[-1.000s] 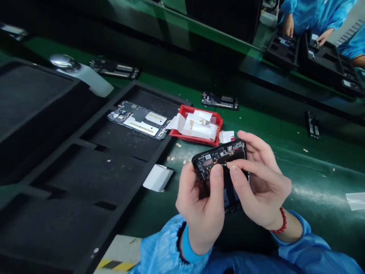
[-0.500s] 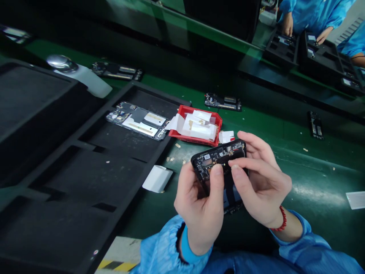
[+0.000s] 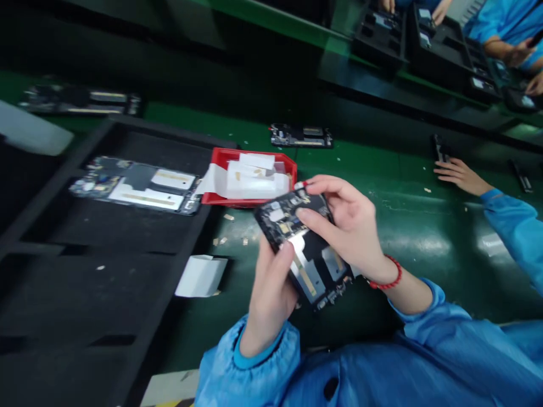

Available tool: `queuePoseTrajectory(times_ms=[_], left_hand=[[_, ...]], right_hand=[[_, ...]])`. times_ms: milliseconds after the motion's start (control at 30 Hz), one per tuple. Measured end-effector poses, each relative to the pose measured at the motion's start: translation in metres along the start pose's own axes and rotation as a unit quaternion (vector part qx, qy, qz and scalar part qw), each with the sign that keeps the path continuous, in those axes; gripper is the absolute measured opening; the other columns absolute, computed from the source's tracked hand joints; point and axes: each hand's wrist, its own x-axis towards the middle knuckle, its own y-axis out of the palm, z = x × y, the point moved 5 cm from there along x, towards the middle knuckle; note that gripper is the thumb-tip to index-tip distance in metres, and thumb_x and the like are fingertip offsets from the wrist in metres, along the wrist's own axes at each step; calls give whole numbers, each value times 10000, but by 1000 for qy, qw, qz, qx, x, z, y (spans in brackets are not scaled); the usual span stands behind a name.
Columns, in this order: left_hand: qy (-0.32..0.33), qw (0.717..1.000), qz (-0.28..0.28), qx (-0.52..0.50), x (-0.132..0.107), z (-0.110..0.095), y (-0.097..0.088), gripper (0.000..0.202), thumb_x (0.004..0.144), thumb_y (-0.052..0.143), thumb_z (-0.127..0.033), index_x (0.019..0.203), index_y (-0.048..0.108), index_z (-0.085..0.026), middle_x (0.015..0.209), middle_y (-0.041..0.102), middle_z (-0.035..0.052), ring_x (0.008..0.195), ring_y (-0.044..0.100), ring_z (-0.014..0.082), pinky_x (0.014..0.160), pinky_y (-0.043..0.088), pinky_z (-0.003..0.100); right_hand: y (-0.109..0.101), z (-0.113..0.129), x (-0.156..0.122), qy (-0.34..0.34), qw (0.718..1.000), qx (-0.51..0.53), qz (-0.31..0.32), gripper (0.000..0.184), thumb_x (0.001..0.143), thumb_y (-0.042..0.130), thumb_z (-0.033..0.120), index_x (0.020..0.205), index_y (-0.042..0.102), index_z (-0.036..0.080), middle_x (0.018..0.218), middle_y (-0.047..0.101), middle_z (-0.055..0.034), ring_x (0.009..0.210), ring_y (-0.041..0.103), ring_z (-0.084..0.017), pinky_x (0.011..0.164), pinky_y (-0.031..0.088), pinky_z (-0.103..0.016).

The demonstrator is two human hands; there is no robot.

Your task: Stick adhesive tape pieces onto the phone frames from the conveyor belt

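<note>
An opened phone body [image 3: 311, 260] with bare circuit board and silver battery-bay strips is held up between both hands, its inner side facing me and tilted. My left hand [image 3: 274, 288] grips its lower left edge, thumb on the inner face. My right hand [image 3: 345, 217], with a red bracelet at the wrist, holds the upper right edge, thumb pressed on the circuit board. Just beyond the phone sits a red bin [image 3: 292, 164] with white backing papers [image 3: 257, 181] in it. To the left, another open phone body [image 3: 139, 186] lies on the black foam tray [image 3: 161, 271].
A folded white paper [image 3: 201, 276] lies near the tray's right edge, and small tan scraps [image 3: 229, 217] are scattered on the green bench [image 3: 407, 226]. More phone bodies lie at the back [image 3: 301, 135]. A co-worker's hand [image 3: 462, 175] reaches in from the right.
The phone body has turned so more of its inner face shows, and my right thumb has shifted on the board. My view has swung right. A co-worker's hand has appeared at a phone on the right.
</note>
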Motion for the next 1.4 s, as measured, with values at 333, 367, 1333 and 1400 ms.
queuePoseTrajectory(times_ms=[333, 367, 1333, 1400], left_hand=[[100, 963, -74, 238, 0, -5, -37, 239, 974, 616, -308, 1183, 717, -364, 1255, 701, -59, 1178, 655, 192, 1053, 502, 325], [100, 956, -59, 269, 0, -2, -37, 191, 976, 603, -312, 1082, 763, -315, 1118, 743, -26, 1074, 683, 198, 979, 528, 324], [130, 937, 161, 282, -15, 7, 29, 90, 847, 745, -254, 860, 830, -228, 891, 792, 62, 771, 743, 195, 690, 624, 280], [160, 931, 157, 289, -16, 5, 30, 98, 857, 729, -218, 876, 825, -214, 892, 790, 63, 773, 744, 190, 692, 621, 270]], right_hand=[[-110, -29, -63, 76, 949, -257, 163, 282, 874, 767, 354, 1106, 714, 203, 1277, 728, -117, 1211, 693, -227, 1060, 556, -456], [-116, -35, -73, 96, 944, -267, 167, 322, 865, 777, 351, 1142, 715, 202, 1276, 730, -128, 1194, 703, -242, 1041, 565, -468], [-76, 6, -60, -25, 958, -242, 153, 132, 982, 577, 137, 884, 656, 175, 847, 685, -22, 789, 644, -130, 715, 543, -272], [-75, 9, -60, -40, 951, -264, 157, 126, 979, 579, 133, 884, 649, 175, 842, 690, -22, 793, 642, -136, 739, 530, -293]])
